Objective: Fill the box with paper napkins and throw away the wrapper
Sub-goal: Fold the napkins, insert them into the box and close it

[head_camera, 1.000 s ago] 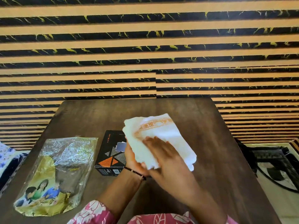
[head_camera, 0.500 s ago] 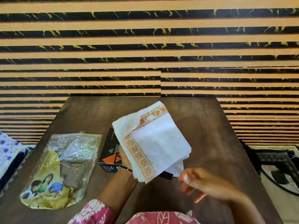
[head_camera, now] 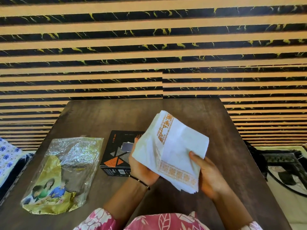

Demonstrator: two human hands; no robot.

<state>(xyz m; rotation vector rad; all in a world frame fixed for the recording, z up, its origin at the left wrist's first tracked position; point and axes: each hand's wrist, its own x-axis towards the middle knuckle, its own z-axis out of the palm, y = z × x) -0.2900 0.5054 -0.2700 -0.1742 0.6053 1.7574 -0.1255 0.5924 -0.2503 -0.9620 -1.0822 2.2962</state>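
Note:
A stack of white paper napkins (head_camera: pixel 177 146) with an orange patterned border is held above the table, tilted. My left hand (head_camera: pixel 142 170) supports it from below at its left side. My right hand (head_camera: pixel 207 176) grips its lower right edge, thumb on top. A black box (head_camera: pixel 116 153) with orange and grey triangles lies on the table just behind my left hand, partly hidden by the napkins. The empty wrapper (head_camera: pixel 61 173), clear and gold plastic with a printed picture of people, lies flat to the left of the box.
The dark wooden table (head_camera: pixel 191 112) ends at a striped black and tan wall (head_camera: pixel 149 47). A floral cloth (head_camera: pixel 8 156) lies beyond the left edge. A patterned rug (head_camera: pixel 285 163) shows on the floor to the right.
My right hand left the stack, hung free below it, then came back and took hold of its lower right edge. The napkins swung up and to the right.

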